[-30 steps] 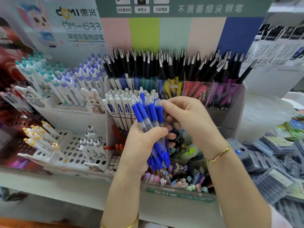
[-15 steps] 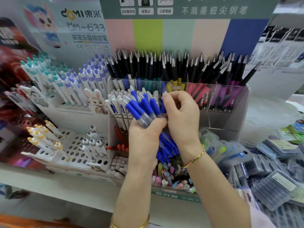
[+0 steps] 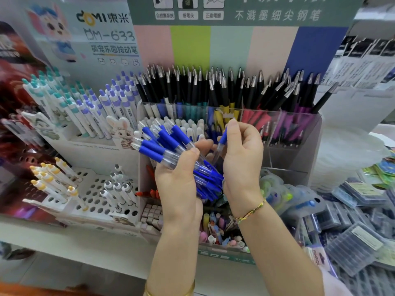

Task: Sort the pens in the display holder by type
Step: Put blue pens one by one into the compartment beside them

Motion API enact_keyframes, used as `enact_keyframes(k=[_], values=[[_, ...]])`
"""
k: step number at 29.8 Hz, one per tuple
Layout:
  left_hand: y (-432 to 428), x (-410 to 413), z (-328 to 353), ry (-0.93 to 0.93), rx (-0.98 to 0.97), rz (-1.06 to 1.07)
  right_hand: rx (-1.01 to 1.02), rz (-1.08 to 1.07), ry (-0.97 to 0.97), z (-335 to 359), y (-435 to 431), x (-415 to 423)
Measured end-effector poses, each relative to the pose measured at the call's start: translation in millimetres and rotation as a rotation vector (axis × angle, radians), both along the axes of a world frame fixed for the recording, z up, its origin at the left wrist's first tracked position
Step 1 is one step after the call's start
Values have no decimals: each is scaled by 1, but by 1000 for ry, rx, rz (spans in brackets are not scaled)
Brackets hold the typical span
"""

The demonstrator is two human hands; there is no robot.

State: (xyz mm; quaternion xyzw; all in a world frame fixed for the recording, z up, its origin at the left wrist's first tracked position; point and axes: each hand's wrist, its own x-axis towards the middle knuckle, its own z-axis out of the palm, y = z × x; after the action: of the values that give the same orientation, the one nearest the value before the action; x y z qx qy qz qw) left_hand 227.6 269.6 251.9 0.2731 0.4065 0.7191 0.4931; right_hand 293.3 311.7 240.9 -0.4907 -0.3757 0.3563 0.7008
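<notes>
My left hand [image 3: 181,184] grips a bundle of blue pens [image 3: 164,144] with clear barrels, fanned out up and to the left in front of the clear display holder [image 3: 307,150]. My right hand [image 3: 241,157] pinches a single blue pen [image 3: 222,139], held almost upright just right of the bundle. Behind my hands, the holder's back row carries several black pens [image 3: 213,88] with coloured grips. White pens [image 3: 192,127] stand in the compartment behind the bundle.
A white perforated stand [image 3: 94,193] with yellow-capped and grey-capped pens sits at lower left. White pens with teal and purple tops [image 3: 85,103] fill a rack on the left. Small erasers and mixed pens [image 3: 215,227] lie in the holder's front tray. Packaged boxes [image 3: 352,238] pile up at right.
The bundle in my left hand has tilted further left and fanned out. My right hand has drawn one blue pen away from the bundle and holds it apart.
</notes>
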Motion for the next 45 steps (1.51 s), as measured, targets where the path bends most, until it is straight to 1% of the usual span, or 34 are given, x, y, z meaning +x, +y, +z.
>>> enact_keyframes(k=[2,5,8,11,14,19,23,25,27,29,31,32,34,36,37,38,39,42,43,45], values=[[0,-4,0,-27,11,3,40,-77,-24,3,2,7],[2,-13,0,-59,22,2,178,-226,-126,13,6,23],[2,-20,1,21,16,-22,331,-294,-288,22,8,29],[1,-21,-2,69,-8,-43,399,-297,-415,21,11,27],[-1,-21,-4,96,-32,-95,357,-233,-542,11,16,26],[-4,-23,-5,121,-37,-149,160,-63,-823,-8,16,20],[-5,-24,-5,135,-45,-179,76,-43,-941,-12,9,17],[-5,-24,-6,135,-54,-196,30,-16,-947,-10,9,16],[-4,-23,-8,141,-62,-214,9,3,-912,-8,9,17],[-4,-22,-9,148,-66,-233,26,-11,-831,-2,6,20],[-3,-21,-10,165,-69,-250,66,32,-695,8,-1,23],[-2,-21,-10,173,-70,-253,63,103,-610,14,-5,24],[-1,-20,-9,177,-67,-255,-9,310,-472,25,-11,25],[0,-18,-8,176,-64,-258,-71,468,-448,29,-14,25],[0,-17,-8,175,-66,-248,-68,487,-448,28,-13,26],[1,-17,-8,177,-75,-226,-45,461,-440,28,-11,26],[1,-17,-9,179,-88,-198,-5,386,-424,28,-6,28],[2,-21,-9,157,-107,-137,139,75,-323,34,5,39],[2,-24,-9,163,-103,-116,177,-7,-326,36,7,43],[2,-27,-7,168,-92,-90,209,-97,-432,34,9,44]])
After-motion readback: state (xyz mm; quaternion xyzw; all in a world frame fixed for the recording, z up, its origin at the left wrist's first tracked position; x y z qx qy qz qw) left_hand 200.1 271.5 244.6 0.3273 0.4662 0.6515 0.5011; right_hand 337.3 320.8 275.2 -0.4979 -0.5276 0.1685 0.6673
